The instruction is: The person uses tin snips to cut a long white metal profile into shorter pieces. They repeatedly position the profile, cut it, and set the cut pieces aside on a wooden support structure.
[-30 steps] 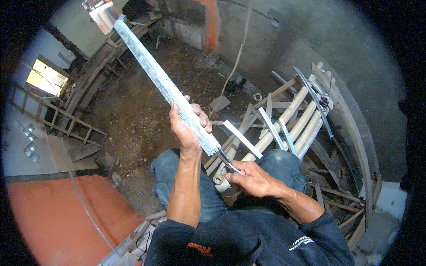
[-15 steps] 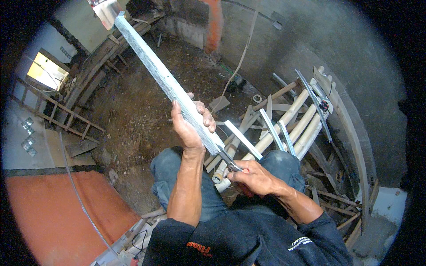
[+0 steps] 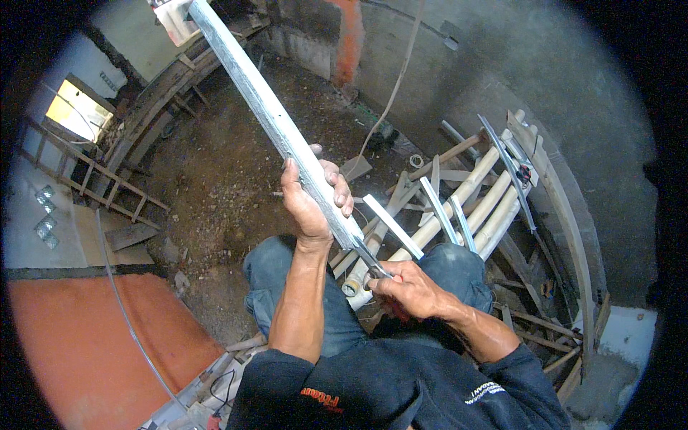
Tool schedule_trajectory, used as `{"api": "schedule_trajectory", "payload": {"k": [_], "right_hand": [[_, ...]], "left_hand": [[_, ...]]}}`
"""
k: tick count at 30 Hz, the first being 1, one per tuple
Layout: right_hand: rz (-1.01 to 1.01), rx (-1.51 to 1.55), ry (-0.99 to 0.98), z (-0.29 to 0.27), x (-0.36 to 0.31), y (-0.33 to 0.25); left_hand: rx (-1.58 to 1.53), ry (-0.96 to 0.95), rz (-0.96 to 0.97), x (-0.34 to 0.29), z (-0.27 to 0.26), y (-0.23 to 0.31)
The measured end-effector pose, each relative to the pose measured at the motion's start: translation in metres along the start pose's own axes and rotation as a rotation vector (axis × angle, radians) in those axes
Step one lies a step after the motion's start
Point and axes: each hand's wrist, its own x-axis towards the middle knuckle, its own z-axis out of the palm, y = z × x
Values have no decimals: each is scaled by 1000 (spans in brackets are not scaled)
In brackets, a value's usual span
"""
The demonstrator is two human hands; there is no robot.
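Observation:
A long, light grey metal channel (image 3: 254, 104) slants from the top left down to the space above my knees. My left hand (image 3: 314, 195) is closed round it near its lower end, thumb on one side and fingers on the other. In my right hand (image 3: 414, 290) is a pair of tin snips (image 3: 368, 258), its dark metal jaws set against the channel's lower end. The handles are mostly hidden inside the fist. Whether the jaws are parted cannot be made out.
Pale pipes (image 3: 480, 175) and short metal offcuts (image 3: 393, 226) lie on timber to the right. A wooden ladder (image 3: 93, 175) leans at the left, above an orange surface (image 3: 107, 344). A pale cable (image 3: 390, 104) hangs ahead over the dirt floor (image 3: 208, 165).
The channel and my left hand have shifted slightly up and away. The red on the snips' handle, visible before, is now covered by my right hand.

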Motion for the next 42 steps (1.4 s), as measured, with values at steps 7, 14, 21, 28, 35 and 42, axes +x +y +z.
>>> {"api": "schedule_trajectory", "payload": {"k": [7,14,21,28,35,42], "right_hand": [[-37,-36,-11,-5,0,2],[-10,-45,-52,-6,5,3],[336,2,-170,-36,6,4],[233,-387,-138,-60,7,-15],[-39,-478,97,-56,-8,-21],[-82,-590,72,-18,1,-3]], "left_hand": [[31,-11,-36,-1,4,0],[114,-64,-70,-1,-3,0],[376,-126,-86,-4,-2,-13],[539,-163,-134,-1,-7,-12],[243,239,-40,14,-20,0],[483,326,30,10,-19,-6]]}}
